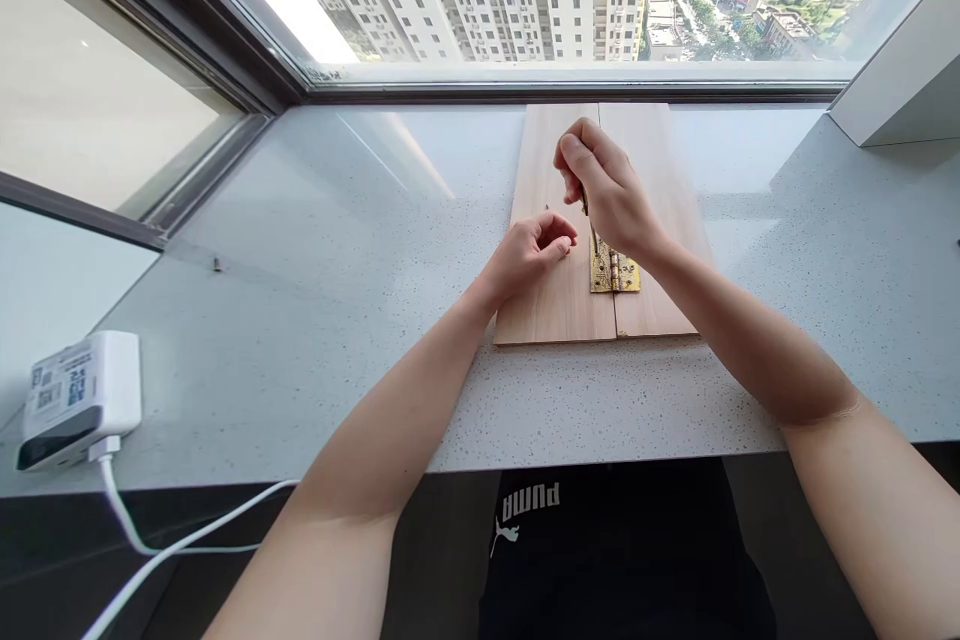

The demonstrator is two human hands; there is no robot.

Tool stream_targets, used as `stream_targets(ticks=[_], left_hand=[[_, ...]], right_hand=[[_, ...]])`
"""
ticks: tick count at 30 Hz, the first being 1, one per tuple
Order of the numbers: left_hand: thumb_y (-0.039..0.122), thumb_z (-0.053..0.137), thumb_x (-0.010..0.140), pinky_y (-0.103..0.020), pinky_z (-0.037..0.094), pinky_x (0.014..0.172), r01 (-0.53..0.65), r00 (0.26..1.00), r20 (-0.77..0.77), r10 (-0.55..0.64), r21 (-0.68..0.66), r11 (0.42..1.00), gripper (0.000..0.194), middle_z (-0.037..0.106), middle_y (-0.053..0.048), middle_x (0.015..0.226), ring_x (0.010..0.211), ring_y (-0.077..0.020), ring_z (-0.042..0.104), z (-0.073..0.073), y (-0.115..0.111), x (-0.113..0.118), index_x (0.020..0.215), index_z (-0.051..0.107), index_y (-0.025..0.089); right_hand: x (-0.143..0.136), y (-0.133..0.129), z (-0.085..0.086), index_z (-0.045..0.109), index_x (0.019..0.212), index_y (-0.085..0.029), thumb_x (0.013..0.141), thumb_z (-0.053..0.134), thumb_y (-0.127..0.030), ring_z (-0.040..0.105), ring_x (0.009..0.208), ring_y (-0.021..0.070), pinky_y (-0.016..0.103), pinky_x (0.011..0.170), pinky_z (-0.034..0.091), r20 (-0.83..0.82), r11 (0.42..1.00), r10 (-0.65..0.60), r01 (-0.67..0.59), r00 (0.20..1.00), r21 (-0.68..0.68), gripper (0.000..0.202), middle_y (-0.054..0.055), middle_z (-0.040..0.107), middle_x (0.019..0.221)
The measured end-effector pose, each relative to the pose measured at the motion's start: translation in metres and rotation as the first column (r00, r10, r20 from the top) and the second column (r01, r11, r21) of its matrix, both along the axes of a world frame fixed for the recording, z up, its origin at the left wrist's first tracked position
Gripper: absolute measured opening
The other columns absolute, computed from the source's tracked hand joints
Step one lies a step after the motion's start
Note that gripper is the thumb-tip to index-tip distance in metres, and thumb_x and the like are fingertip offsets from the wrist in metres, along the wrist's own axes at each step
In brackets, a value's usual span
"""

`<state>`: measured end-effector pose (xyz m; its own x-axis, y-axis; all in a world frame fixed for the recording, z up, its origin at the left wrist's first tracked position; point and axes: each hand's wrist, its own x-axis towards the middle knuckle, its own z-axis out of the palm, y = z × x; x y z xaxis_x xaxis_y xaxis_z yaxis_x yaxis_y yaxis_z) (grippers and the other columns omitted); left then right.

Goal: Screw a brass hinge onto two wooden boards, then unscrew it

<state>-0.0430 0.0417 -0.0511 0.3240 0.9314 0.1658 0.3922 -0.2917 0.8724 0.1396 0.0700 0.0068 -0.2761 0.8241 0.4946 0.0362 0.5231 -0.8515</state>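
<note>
Two pale wooden boards point(551, 310) lie side by side, with a brass-coloured hinge point(615, 272) across their seam. My right hand point(600, 175) is closed around a screwdriver point(595, 240), most of its handle hidden in the fist. Its thin shaft slants down to the hinge's left leaf; the tip's exact contact cannot be made out. My left hand point(532, 255) rests on the left board beside the hinge, fingers loosely curled, thumb apart from them, nothing visible between. Just behind it a small dark screw-like piece point(547, 208) sits on the board.
The boards lie on a speckled white counter point(337, 350) below a window point(480, 70). A white device point(82, 395) with a white cable point(187, 535) stands at the left edge. Another small screw-like piece point(217, 265) is at left; a white box-like object point(907, 70) stands at back right.
</note>
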Motion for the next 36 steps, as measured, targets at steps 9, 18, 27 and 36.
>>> stream_targets(ticks=[9,18,27,36], left_hand=[[0.038,0.071,0.092,-0.044,0.066,0.095,-0.003,1.0,0.013,0.004,-0.01,1.0,0.022,0.085,-0.01,0.109,0.1,-0.0276,0.079,-0.002,0.002,0.0,0.105,0.078,0.021],[0.035,0.07,0.093,-0.043,0.065,0.094,0.003,1.0,0.009,-0.003,-0.009,1.0,0.021,0.085,-0.009,0.107,0.099,-0.0263,0.079,-0.002,0.002,0.001,0.106,0.078,0.021],[0.046,0.073,0.088,-0.044,0.062,0.094,0.001,0.999,0.034,0.0,-0.022,1.0,0.03,0.084,-0.01,0.107,0.101,-0.0286,0.078,0.001,0.0,0.003,0.104,0.078,0.021],[0.044,0.072,0.088,-0.043,0.06,0.092,0.001,1.0,0.02,0.0,-0.021,1.0,0.028,0.083,-0.009,0.103,0.096,-0.0265,0.076,-0.001,0.001,0.001,0.103,0.077,0.022]], right_hand=[[0.015,0.0,0.02,0.032,0.067,-0.032,0.09,0.049,-0.118,0.029,0.057,0.0136,0.036,0.053,0.033,-0.013,0.904,0.384,-0.379,0.923,-0.199,0.091,-0.004,0.033,0.062],[0.006,-0.005,0.014,0.054,0.09,-0.03,0.108,0.052,-0.102,0.057,0.08,0.0172,0.037,0.076,0.056,-0.054,0.994,-0.006,0.0,0.999,-0.108,0.074,0.001,0.059,0.09],[0.006,-0.017,0.025,0.034,0.06,-0.03,0.112,0.068,-0.072,0.023,0.055,0.0109,0.036,0.055,0.017,-0.207,0.92,0.297,-0.337,0.932,-0.198,0.075,-0.007,0.025,0.058],[0.018,0.003,0.017,0.06,0.097,-0.027,0.12,0.068,-0.055,0.064,0.09,0.0157,0.032,0.081,0.05,-0.127,0.965,0.208,-0.225,0.97,-0.137,0.038,0.002,0.069,0.096]])
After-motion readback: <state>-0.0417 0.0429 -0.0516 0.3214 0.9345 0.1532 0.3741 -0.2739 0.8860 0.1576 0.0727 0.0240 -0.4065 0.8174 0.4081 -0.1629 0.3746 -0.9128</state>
